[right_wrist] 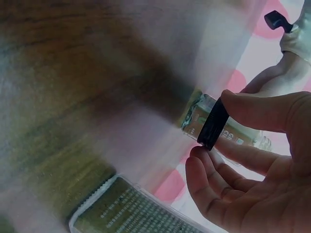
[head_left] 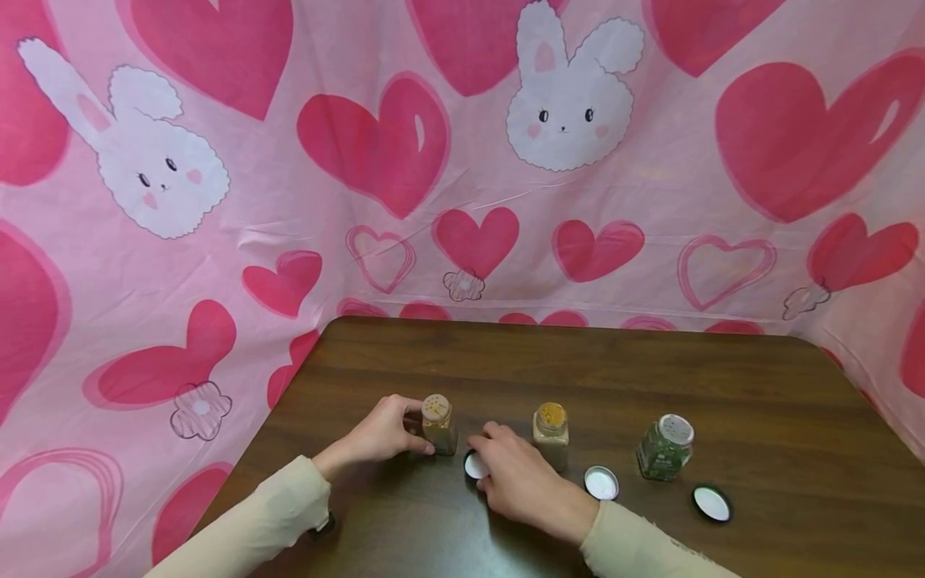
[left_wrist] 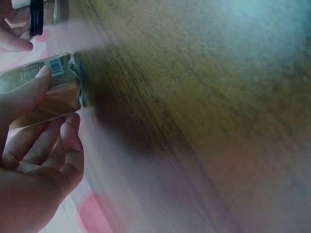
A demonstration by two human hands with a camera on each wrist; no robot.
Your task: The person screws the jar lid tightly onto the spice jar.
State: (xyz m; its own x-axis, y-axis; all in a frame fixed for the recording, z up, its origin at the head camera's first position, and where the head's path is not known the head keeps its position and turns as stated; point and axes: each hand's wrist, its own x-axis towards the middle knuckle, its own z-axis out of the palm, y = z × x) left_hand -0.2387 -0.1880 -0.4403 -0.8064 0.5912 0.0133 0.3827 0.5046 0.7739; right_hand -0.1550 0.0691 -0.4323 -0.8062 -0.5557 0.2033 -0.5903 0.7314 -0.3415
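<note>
At the left, my left hand [head_left: 379,431] holds a glass spice jar [head_left: 444,436] of brown powder, thumb on one side and fingers on the other. It stands upright with its perforated shaker top showing. In the left wrist view the jar's label and barcode [left_wrist: 55,67] are visible beside the thumb. Just right of it, my right hand [head_left: 519,479] pinches a black lid [head_left: 474,466] by its rim, white inner face upward. The right wrist view shows this black lid [right_wrist: 214,124] between thumb and fingers, with the held jar behind.
A second spice jar [head_left: 552,440] with a yellowish top stands behind my right hand, and a jar of green herbs [head_left: 663,451] is farther right. Two lids, one lid [head_left: 601,482] and another lid [head_left: 712,503], lie white side up on the wooden table [head_left: 564,361].
</note>
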